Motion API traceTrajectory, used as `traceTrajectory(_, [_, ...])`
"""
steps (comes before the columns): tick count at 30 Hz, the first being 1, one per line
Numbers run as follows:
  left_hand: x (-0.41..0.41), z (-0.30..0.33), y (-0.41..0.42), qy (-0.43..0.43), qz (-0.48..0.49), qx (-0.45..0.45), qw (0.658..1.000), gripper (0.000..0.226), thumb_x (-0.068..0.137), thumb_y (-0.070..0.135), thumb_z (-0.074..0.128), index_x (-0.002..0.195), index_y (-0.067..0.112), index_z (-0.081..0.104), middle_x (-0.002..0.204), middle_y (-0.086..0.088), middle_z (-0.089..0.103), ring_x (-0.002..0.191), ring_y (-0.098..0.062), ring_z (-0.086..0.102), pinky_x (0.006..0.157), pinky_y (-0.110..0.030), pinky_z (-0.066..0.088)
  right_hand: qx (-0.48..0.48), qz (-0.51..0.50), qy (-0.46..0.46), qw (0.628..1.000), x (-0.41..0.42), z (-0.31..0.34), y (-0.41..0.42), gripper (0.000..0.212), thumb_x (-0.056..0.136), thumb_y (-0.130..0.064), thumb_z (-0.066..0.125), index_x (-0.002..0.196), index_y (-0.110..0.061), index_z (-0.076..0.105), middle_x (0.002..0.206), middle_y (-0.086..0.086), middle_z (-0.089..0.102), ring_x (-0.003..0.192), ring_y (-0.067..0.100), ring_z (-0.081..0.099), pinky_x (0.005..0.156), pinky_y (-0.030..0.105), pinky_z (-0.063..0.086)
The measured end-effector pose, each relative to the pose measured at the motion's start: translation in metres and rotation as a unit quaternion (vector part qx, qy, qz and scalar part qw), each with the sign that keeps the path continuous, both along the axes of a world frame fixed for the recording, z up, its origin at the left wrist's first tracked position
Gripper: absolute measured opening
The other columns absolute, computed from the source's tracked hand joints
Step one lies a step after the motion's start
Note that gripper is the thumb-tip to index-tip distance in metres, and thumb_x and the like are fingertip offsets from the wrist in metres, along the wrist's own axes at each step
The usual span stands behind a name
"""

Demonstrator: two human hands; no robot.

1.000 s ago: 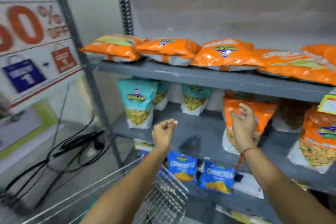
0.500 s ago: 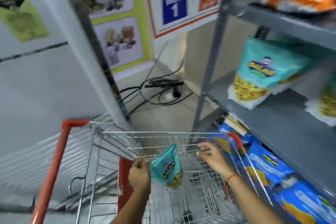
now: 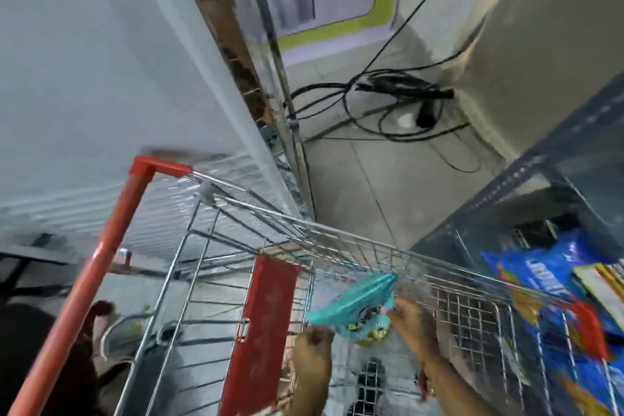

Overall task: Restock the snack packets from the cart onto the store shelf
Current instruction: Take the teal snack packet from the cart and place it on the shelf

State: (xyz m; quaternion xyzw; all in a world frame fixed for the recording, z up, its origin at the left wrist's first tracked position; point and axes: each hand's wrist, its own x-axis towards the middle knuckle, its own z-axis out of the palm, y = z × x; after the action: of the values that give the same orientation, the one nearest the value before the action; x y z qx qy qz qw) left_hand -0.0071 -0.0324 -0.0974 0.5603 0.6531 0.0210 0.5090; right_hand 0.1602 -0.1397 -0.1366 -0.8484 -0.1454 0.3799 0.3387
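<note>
Both hands on it: left hand point(image 3: 312, 344) pinching the lower corner of the teal snack packet point(image 3: 354, 307), right hand point(image 3: 410, 317) gripping its far side, just above the cart point(image 3: 466, 311) basket. That's the pick-up; next, I'd say, swing right to the shelf point(image 3: 526, 179).

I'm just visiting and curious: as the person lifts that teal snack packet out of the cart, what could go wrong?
Three things, perhaps. The teal packet sits between the left hand and right hand, and the blur hides how firm the grip is, so it might slip. It is close to the cart wires, which could snag it. Loose black cables lie on the floor ahead, a possible trip or wheel hazard.
</note>
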Motion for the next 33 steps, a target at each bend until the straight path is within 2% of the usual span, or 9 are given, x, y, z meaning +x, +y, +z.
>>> traceTrajectory(4, [0.006,-0.006,-0.010,0.029,0.017,-0.007,0.999,0.008,0.075,0.019,0.076,0.072,0.012,0.074,0.070,-0.014,0.075,0.071,-0.024,0.070,0.064,-0.037,0.052,0.009,-0.034,-0.053,0.998,-0.003,0.004,-0.016,0.019,0.080,-0.009,0.071,0.066,0.001,0.064,0.065,0.024,0.066,0.061,0.033,0.063,0.054,0.042,0.048])
traceTrajectory(10, [0.024,0.023,-0.018,0.001,-0.056,0.031,0.998,0.006,0.078,0.019,0.072,0.074,0.015,0.071,0.071,-0.013,0.072,0.078,-0.032,0.067,0.061,-0.031,0.042,0.018,-0.100,-0.061,0.993,-0.013,0.036,-0.061,0.024,0.083,-0.017,0.070,0.067,0.001,0.066,0.068,0.022,0.069,0.065,0.032,0.065,0.056,0.030,0.037])
traceTrajectory(14, [0.042,0.065,-0.034,-0.082,-0.121,0.064,0.987,0.021,0.083,0.023,0.066,0.066,0.031,0.056,0.065,0.007,0.064,0.069,-0.024,0.060,0.061,-0.034,0.043,0.034,-0.140,-0.119,0.982,-0.020,0.074,-0.093,0.044,0.083,-0.030,0.070,0.048,-0.021,0.044,0.043,0.001,0.044,0.044,0.002,0.038,0.047,0.028,0.026])
traceTrajectory(16, [0.050,0.087,-0.044,-0.137,-0.163,0.074,0.974,0.011,0.087,0.026,0.061,0.077,0.028,0.058,0.074,0.002,0.068,0.076,-0.025,0.061,0.066,-0.035,0.042,0.032,-0.169,-0.164,0.971,-0.024,0.102,-0.112,0.053,0.082,-0.032,0.069,0.046,-0.027,0.031,0.041,-0.002,0.032,0.041,0.003,0.031,0.046,0.024,0.022])
traceTrajectory(20, [0.064,0.133,-0.063,-0.212,-0.265,0.098,0.936,0.018,0.089,0.035,0.057,0.084,0.019,0.064,0.082,-0.006,0.072,0.083,-0.028,0.066,0.068,-0.036,0.044,0.017,-0.237,-0.249,0.939,-0.045,0.165,-0.152,0.053,0.082,-0.025,0.071,0.047,-0.022,0.031,0.044,-0.003,0.035,0.046,0.007,0.036,0.052,0.031,0.029])
traceTrajectory(23, [0.079,0.180,-0.077,-0.286,-0.336,0.092,0.892,0.021,0.089,0.035,0.059,0.078,0.017,0.063,0.077,-0.012,0.071,0.080,-0.033,0.067,0.073,-0.042,0.052,0.015,-0.287,-0.305,0.908,-0.060,0.216,-0.182,0.042,0.082,-0.025,0.071,0.052,-0.009,0.046,0.047,0.001,0.047,0.048,0.012,0.043,0.053,0.023,0.033])
traceTrajectory(26, [0.099,0.237,-0.093,-0.365,-0.395,0.087,0.839,0.023,0.088,0.025,0.060,0.067,0.016,0.058,0.069,-0.009,0.067,0.066,-0.028,0.061,0.070,-0.050,0.054,0.031,-0.318,-0.342,0.884,-0.070,0.277,-0.208,0.032,0.085,-0.024,0.067,0.066,0.001,0.062,0.061,0.017,0.067,0.059,0.027,0.060,0.065,0.044,0.048])
traceTrajectory(31, [0.130,0.352,-0.134,-0.445,-0.465,0.109,0.757,0.025,0.084,0.026,0.061,0.065,0.010,0.062,0.062,-0.011,0.066,0.066,-0.021,0.061,0.058,-0.032,0.039,0.013,-0.357,-0.470,0.807,-0.093,0.394,-0.245,0.048,0.084,-0.025,0.069,0.046,-0.020,0.039,0.043,-0.005,0.035,0.046,0.009,0.035,0.054,0.032,0.026])
traceTrajectory(33, [0.139,0.401,-0.152,-0.465,-0.478,0.119,0.736,0.024,0.082,0.024,0.063,0.068,0.005,0.067,0.068,-0.015,0.069,0.071,-0.025,0.064,0.060,-0.032,0.041,0.001,-0.365,-0.508,0.780,-0.104,0.439,-0.256,0.052,0.083,-0.025,0.069,0.045,-0.024,0.033,0.043,-0.007,0.033,0.046,0.005,0.034,0.054,0.030,0.023])
